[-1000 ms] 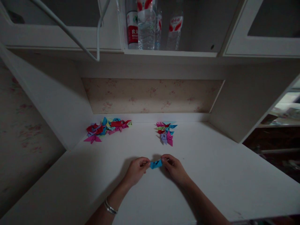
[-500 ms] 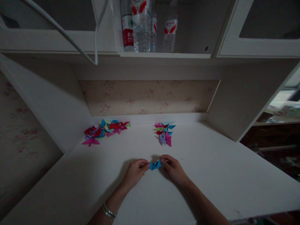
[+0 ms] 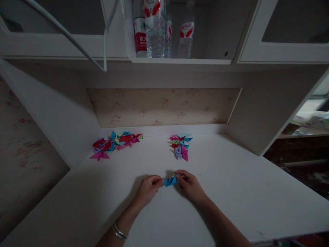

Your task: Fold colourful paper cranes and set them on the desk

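Observation:
A small piece of folded blue paper (image 3: 170,181) is held between my two hands, just above or on the white desk; I cannot tell whether it touches. My left hand (image 3: 149,187) pinches its left end between thumb and fingers. At the right end, my right hand (image 3: 189,183) is closed on it the same way. Farther back, beyond my hands, lies a small group of colourful origami pieces (image 3: 181,144) in pink, green, red, blue and lilac. A larger heap of folded paper pieces (image 3: 113,144) lies at the back left.
The white desk (image 3: 231,192) runs beneath a cupboard, between side panels (image 3: 272,103). Several plastic bottles (image 3: 155,34) stand on the open shelf above. A white cable (image 3: 84,51) hangs down at the upper left. Cluttered shelves (image 3: 305,127) show at the far right.
Almost nothing differs. Both hands keep their pinch on the blue paper, which has at most shifted very slightly.

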`<state>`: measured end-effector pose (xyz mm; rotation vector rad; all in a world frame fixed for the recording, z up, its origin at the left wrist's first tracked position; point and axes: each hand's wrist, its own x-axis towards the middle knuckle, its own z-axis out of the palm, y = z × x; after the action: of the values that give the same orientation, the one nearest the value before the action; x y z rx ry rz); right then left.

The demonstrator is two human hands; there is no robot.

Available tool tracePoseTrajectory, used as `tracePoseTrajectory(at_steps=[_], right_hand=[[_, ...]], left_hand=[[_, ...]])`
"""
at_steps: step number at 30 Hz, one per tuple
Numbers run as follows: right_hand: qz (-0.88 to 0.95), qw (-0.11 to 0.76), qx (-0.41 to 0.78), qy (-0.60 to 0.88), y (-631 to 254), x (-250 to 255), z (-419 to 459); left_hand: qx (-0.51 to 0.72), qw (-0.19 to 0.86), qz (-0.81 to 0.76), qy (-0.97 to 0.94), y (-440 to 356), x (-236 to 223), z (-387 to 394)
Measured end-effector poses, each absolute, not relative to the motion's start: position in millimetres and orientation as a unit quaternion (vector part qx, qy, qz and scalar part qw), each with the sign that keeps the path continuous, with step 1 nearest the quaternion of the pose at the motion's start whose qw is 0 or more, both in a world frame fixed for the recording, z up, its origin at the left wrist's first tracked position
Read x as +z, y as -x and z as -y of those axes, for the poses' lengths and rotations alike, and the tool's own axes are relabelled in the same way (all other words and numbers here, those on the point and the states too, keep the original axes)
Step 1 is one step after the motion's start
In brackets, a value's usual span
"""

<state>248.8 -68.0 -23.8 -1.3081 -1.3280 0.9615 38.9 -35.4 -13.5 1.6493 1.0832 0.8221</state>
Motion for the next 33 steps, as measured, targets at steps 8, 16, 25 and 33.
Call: tracePoseTrajectory(at_steps=[8,16,25,33], right_hand=[[0.554,0.496,0.394,0.540,-249,-26,67],[0.522,0.511,0.403,0.551,-247,-18,69],[0.425,0.570,0.436,0.552,-245,-20,66],[0.505,0.512,0.392,0.574,-242,-16,66]], left_hand=[[0.332,0.465,-0.441,-0.692,-39,-11,37],[0.299,0.345,-0.441,-0.773,-46,-1,40],[0.375,0.217,-0.421,-0.797,-60,32,-19],[0.291,0.133,-0.444,-0.837,-140,70,-105]])
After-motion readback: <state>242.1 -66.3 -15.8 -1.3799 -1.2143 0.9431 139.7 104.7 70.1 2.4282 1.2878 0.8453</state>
